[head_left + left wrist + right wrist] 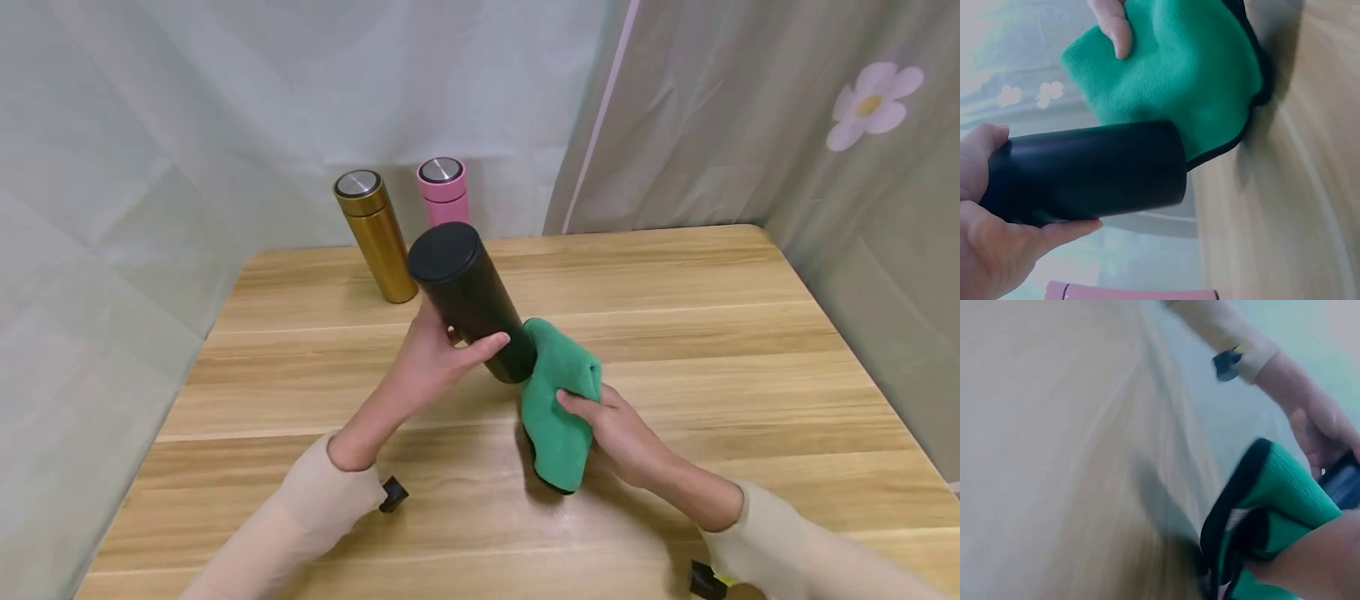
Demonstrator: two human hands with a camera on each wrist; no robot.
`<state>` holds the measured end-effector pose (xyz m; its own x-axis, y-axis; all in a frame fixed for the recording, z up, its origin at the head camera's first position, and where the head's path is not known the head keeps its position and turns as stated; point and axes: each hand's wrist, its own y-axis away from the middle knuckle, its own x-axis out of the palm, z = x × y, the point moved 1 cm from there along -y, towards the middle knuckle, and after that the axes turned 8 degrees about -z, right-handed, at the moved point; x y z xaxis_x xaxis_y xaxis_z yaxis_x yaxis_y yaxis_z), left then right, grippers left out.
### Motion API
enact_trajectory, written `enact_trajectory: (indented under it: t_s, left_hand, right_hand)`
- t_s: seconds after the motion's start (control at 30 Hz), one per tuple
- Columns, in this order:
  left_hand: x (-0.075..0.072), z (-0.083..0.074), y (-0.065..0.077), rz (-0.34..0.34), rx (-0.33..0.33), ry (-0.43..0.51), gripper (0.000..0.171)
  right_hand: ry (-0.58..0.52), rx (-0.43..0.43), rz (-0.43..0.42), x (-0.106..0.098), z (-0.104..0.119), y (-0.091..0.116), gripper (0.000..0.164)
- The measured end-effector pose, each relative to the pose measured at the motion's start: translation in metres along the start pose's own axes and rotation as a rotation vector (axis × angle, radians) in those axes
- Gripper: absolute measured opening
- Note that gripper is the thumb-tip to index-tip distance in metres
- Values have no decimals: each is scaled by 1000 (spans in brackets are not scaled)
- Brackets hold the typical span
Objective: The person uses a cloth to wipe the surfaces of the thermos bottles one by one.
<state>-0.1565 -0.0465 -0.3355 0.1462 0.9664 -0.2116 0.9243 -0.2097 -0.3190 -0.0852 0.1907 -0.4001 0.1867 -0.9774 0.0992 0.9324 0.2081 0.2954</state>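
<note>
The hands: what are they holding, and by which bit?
The left hand grips the black bottle round its side; the right hand pinches the green cloth near an edge.

A space hung with cloth curtains [510,83] is seen, a pale flower [868,105] being printed on one. They are met by a wood-grained table [697,308]; home or studio cannot be told.
</note>
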Motion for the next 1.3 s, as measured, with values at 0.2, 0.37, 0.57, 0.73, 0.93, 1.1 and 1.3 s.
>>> enact_trajectory:
  t_s: [0.2, 0.37, 0.57, 0.73, 0.93, 1.1, 1.3]
  left_hand:
    - [-10, -8, -5, -46, 20, 52, 63]
    - [-13, -13, -6, -56, 62, 111, 55]
    - [-9, -14, -6, -26, 87, 186, 55]
    - [-6, -11, -6, 15, 102, 169, 56]
    - [-4, -7, -7, 31, 134, 144, 54]
    - [-4, -7, -6, 24, 160, 145, 52]
    - [-2, -7, -3, 12, 180, 211, 49]
  right_hand:
    - [-413, 55, -74, 0, 2, 0, 42]
    - [-564, 32, -77, -1, 0, -2, 30]
    - [-654, -33, -21, 1, 4, -5, 32]
    - [-649, -46, -17, 4, 8, -12, 33]
    - [-658, -53, -8, 5, 10, -26, 31]
    - [-669, -33, -20, 5, 12, -38, 23]
    - [-645, -1, 4, 7, 11, -49, 17]
